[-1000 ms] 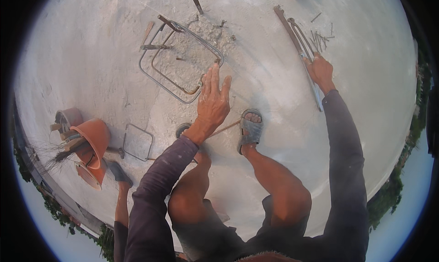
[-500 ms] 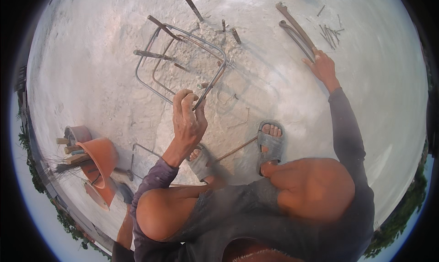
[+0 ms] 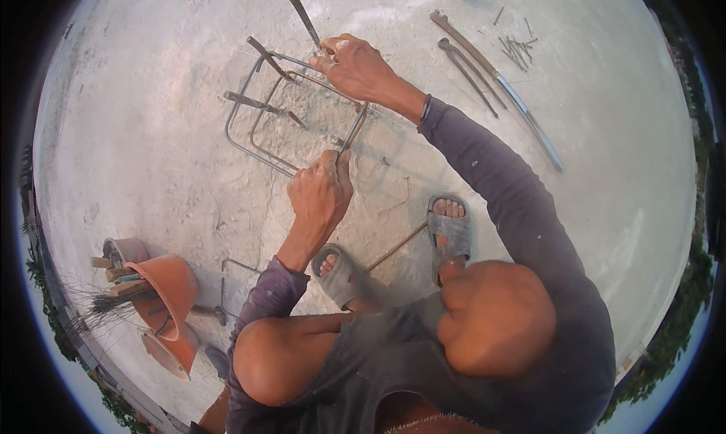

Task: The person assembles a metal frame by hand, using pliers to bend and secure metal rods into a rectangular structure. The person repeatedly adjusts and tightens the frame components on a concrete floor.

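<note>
A squared steel rebar stirrup [image 3: 233, 137] rings several upright rebar stubs, with a second, browner stirrup [image 3: 261, 120] just inside it. My left hand [image 3: 319, 190] is closed round the near right corner of the outer stirrup. On its far side, my right hand [image 3: 361, 72] is closed, the fingers curled over the steel beside the tallest rebar stub [image 3: 304, 19]. That hand hides the far right corner. Two other stubs, a leaning bar [image 3: 268, 56] and a shorter one [image 3: 249, 101], stand within the stirrup.
Right of me lie pincers [image 3: 465, 71], a long bar with a hooked end [image 3: 499, 78] and loose nails [image 3: 516, 52]. Orange buckets [image 3: 170, 283] with tools and binding wire [image 3: 110, 301] stand left. A bent rod [image 3: 242, 266] and another person's foot [image 3: 218, 360] are nearby.
My right hand has left the pincers and long bar on the floor and moved left to the far side of the stirrup. My left hand stays on the near corner.
</note>
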{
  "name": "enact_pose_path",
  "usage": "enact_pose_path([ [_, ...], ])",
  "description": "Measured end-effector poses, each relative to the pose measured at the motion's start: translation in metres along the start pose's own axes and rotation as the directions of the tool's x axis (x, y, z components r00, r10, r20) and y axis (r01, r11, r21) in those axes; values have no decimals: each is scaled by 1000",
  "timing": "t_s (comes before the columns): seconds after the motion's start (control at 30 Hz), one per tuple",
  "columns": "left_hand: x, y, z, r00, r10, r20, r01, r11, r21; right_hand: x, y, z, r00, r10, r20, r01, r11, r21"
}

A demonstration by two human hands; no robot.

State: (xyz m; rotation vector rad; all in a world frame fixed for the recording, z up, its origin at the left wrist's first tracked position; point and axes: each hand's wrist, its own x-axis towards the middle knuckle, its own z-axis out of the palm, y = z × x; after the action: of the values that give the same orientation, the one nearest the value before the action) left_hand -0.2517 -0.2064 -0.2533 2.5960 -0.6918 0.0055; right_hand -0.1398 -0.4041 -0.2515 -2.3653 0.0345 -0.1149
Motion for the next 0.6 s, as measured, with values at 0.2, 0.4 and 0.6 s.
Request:
enact_pose_path([
  [0.2,-5,-17,14,981,123,-149,-130,991,-38,27,8,13,828,247,504,-525,659,539],
  [0.4,-12,-34,23,957,228,-178,-230,973,7,13,11,32,913,231,336,-385,760,524],
  [0.6,-6,-25,16,968,209,-140,-208,978,25,15,12,26,923,208,323,-360,760,540],
])
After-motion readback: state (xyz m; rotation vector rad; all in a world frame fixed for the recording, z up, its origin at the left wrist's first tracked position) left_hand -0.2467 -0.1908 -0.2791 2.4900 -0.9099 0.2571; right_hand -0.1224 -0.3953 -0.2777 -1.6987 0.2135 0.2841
